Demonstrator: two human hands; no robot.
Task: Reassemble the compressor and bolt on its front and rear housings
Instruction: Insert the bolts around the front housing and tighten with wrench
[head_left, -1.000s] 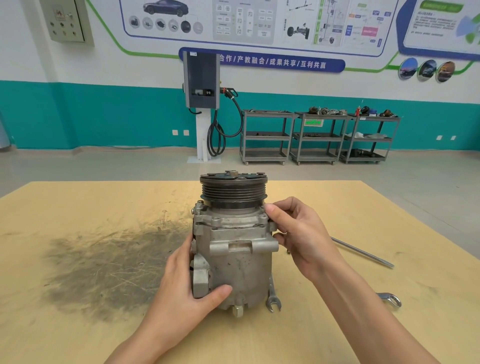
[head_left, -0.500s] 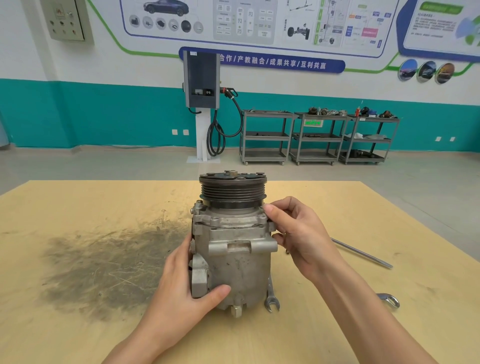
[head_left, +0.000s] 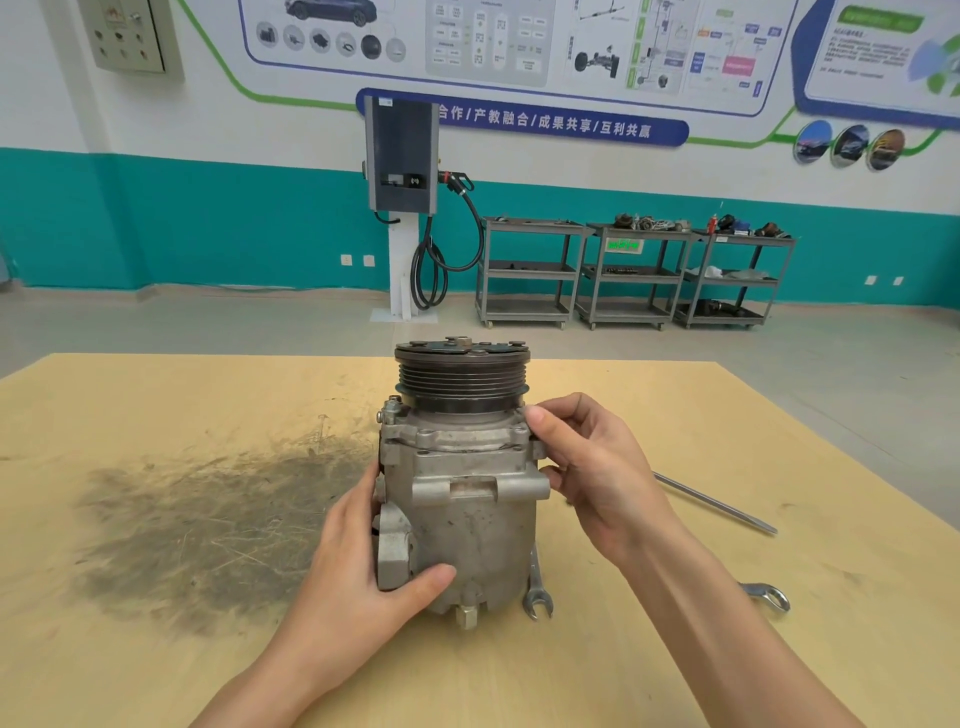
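Observation:
The grey metal compressor (head_left: 470, 512) stands upright on the wooden table (head_left: 208, 649), its dark grooved pulley (head_left: 462, 382) on top. My left hand (head_left: 363, 561) grips the lower left of the body, thumb across the front and fingers round the side bracket. My right hand (head_left: 597, 467) holds the upper right corner of the front housing (head_left: 457, 436), with the thumb tip on a bolt boss and fingers curled behind. A bolt head (head_left: 393, 402) shows on the housing's left corner.
An open-end wrench (head_left: 536, 592) lies against the compressor's right base. Another wrench (head_left: 769, 595) and a long steel rod (head_left: 717, 503) lie further right. A dark greasy smear (head_left: 208, 525) covers the table's left part. Carts and a charger stand far behind.

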